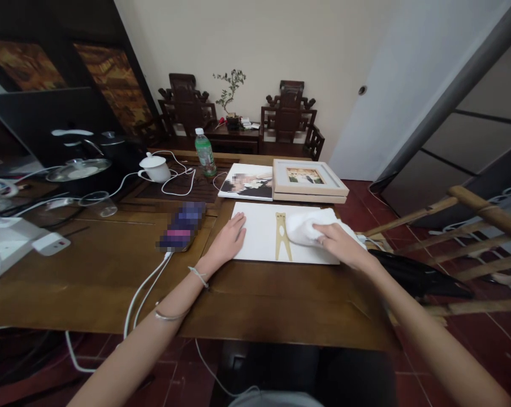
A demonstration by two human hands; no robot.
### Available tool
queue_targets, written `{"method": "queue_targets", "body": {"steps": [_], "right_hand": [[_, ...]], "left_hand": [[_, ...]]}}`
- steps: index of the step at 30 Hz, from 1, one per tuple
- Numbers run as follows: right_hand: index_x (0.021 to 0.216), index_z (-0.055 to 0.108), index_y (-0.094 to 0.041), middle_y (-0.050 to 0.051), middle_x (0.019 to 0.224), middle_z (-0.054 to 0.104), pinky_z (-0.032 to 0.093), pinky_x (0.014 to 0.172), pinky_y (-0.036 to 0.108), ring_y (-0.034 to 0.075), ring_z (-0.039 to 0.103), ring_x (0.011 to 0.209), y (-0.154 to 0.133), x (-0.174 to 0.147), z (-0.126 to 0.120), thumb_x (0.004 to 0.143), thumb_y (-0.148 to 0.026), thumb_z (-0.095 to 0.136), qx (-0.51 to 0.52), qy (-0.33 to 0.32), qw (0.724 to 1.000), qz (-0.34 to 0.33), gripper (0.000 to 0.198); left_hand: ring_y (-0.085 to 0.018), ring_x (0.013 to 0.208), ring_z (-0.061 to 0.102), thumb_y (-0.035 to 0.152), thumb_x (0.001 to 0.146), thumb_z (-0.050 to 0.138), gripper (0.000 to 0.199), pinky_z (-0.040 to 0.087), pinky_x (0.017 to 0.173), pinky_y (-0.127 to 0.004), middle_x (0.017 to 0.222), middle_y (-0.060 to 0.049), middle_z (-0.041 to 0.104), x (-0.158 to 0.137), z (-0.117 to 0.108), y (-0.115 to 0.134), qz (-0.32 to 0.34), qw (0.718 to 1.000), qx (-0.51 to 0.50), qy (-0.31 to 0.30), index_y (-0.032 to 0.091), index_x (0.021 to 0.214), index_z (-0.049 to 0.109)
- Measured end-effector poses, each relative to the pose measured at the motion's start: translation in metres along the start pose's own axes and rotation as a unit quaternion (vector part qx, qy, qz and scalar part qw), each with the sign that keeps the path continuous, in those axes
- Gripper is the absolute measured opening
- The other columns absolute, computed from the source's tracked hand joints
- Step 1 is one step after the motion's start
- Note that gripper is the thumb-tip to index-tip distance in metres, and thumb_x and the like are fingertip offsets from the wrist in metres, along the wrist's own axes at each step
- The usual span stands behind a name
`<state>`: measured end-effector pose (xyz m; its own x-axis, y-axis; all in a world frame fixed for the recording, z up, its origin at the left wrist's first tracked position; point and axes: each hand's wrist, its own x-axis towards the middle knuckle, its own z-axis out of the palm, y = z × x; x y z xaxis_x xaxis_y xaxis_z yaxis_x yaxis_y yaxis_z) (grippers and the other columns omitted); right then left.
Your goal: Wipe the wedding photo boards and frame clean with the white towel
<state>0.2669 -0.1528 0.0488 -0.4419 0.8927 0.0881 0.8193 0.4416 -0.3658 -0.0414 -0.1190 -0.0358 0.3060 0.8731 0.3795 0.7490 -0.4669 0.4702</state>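
A white flat panel (255,234), which looks like the back of a picture frame, lies on the table in front of me. A gold A-shaped piece (282,234), like a frame's stand, lies along its middle. My left hand (230,237) rests on the panel's left edge, fingers stretched out and holding nothing. On the panel's right part, my right hand (334,240) grips a bunched white cloth (300,226), which touches the surface beside the gold piece. The cloth hides the panel's upper right corner.
Behind the panel lie a photo print (251,183) and stacked wooden picture frames (310,181). A phone (181,226) with a white cable is to the left. Farther left are a green-labelled bottle (204,152), a lidded white cup (154,168), a clear plastic cup (98,203) and a power strip (9,246).
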Motion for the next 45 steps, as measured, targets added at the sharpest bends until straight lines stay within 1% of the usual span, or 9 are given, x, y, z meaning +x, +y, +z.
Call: {"method": "queue_targets", "body": {"steps": [5, 9, 15, 20, 24, 27, 38, 41, 45], "right_hand": [[0.069, 0.050, -0.021, 0.006, 0.078, 0.061, 0.037, 0.073, 0.033, 0.023, 0.054, 0.078, 0.023, 0.058, -0.001, 0.070, -0.016, 0.037, 0.036, 0.042, 0.998, -0.014, 0.014], [0.071, 0.051, -0.021, 0.006, 0.080, 0.062, 0.036, 0.075, 0.034, 0.024, 0.053, 0.080, 0.031, 0.069, 0.000, 0.071, -0.017, 0.036, 0.038, 0.054, 0.998, -0.011, 0.016], [0.070, 0.049, -0.022, 0.002, 0.065, 0.052, 0.037, 0.068, 0.032, 0.022, 0.051, 0.070, 0.006, 0.021, 0.004, 0.074, -0.016, 0.036, 0.007, 0.029, 0.999, -0.015, 0.015], [0.088, 0.060, -0.021, 0.008, 0.080, 0.060, 0.041, 0.076, 0.036, 0.029, 0.055, 0.090, -0.018, -0.047, 0.006, 0.078, -0.019, 0.036, -0.010, -0.015, 1.000, 0.009, 0.027], [0.085, 0.061, -0.022, 0.008, 0.080, 0.061, 0.042, 0.078, 0.038, 0.028, 0.057, 0.088, -0.023, -0.068, 0.002, 0.076, -0.017, 0.036, -0.009, -0.050, 0.999, 0.002, 0.027], [0.078, 0.059, -0.022, 0.006, 0.073, 0.059, 0.041, 0.076, 0.037, 0.026, 0.056, 0.081, -0.015, -0.054, -0.002, 0.076, -0.016, 0.035, -0.011, -0.040, 0.999, -0.010, 0.024], [0.068, 0.050, -0.022, 0.004, 0.073, 0.058, 0.035, 0.071, 0.032, 0.023, 0.051, 0.075, 0.029, 0.061, -0.002, 0.071, -0.016, 0.037, 0.030, 0.042, 0.998, -0.021, 0.014], [0.067, 0.050, -0.022, 0.003, 0.070, 0.057, 0.034, 0.069, 0.031, 0.022, 0.050, 0.072, 0.027, 0.065, 0.000, 0.070, -0.016, 0.037, 0.033, 0.050, 0.998, -0.020, 0.014], [0.067, 0.047, -0.022, 0.001, 0.064, 0.052, 0.034, 0.067, 0.030, 0.020, 0.049, 0.066, 0.012, 0.038, 0.003, 0.071, -0.014, 0.036, 0.029, 0.034, 0.999, -0.027, 0.014]], "left_hand": [[-0.026, 0.135, 0.039, 0.027, 0.092, 0.035, 0.044, 0.030, 0.113, -0.046, 0.140, -0.016, 0.048, 0.001, -0.001, 0.000, 0.007, 1.000, -0.006, -0.001, 0.008, 0.128, 0.051], [-0.026, 0.135, 0.039, 0.027, 0.092, 0.034, 0.044, 0.031, 0.113, -0.045, 0.140, -0.017, 0.048, 0.001, -0.002, 0.000, 0.010, 1.000, -0.003, -0.003, 0.008, 0.128, 0.051], [-0.027, 0.135, 0.039, 0.028, 0.093, 0.034, 0.044, 0.031, 0.113, -0.046, 0.141, -0.017, 0.048, 0.001, -0.001, 0.000, 0.011, 1.000, 0.001, -0.004, 0.008, 0.128, 0.051], [-0.027, 0.135, 0.038, 0.027, 0.092, 0.034, 0.044, 0.031, 0.114, -0.046, 0.141, -0.017, 0.047, 0.000, -0.001, 0.001, 0.006, 1.000, 0.012, -0.009, 0.007, 0.128, 0.051], [-0.028, 0.135, 0.038, 0.026, 0.092, 0.034, 0.045, 0.031, 0.113, -0.046, 0.141, -0.019, 0.047, 0.001, -0.001, 0.002, 0.008, 1.000, 0.015, -0.009, 0.005, 0.128, 0.051], [-0.028, 0.135, 0.038, 0.026, 0.092, 0.034, 0.045, 0.031, 0.114, -0.046, 0.141, -0.019, 0.047, 0.001, -0.001, 0.002, 0.005, 1.000, 0.013, -0.007, 0.004, 0.128, 0.051], [-0.027, 0.135, 0.039, 0.027, 0.092, 0.035, 0.044, 0.030, 0.114, -0.047, 0.140, -0.018, 0.048, 0.001, 0.000, -0.002, 0.010, 1.000, -0.005, -0.001, 0.008, 0.128, 0.051], [-0.027, 0.135, 0.039, 0.027, 0.092, 0.035, 0.043, 0.031, 0.113, -0.047, 0.140, -0.016, 0.048, 0.001, 0.001, -0.003, 0.013, 1.000, -0.012, 0.002, 0.010, 0.128, 0.051], [-0.027, 0.135, 0.039, 0.028, 0.092, 0.034, 0.045, 0.031, 0.113, -0.046, 0.140, -0.019, 0.047, 0.001, 0.001, -0.003, 0.010, 1.000, -0.007, -0.001, 0.007, 0.127, 0.051]]}}
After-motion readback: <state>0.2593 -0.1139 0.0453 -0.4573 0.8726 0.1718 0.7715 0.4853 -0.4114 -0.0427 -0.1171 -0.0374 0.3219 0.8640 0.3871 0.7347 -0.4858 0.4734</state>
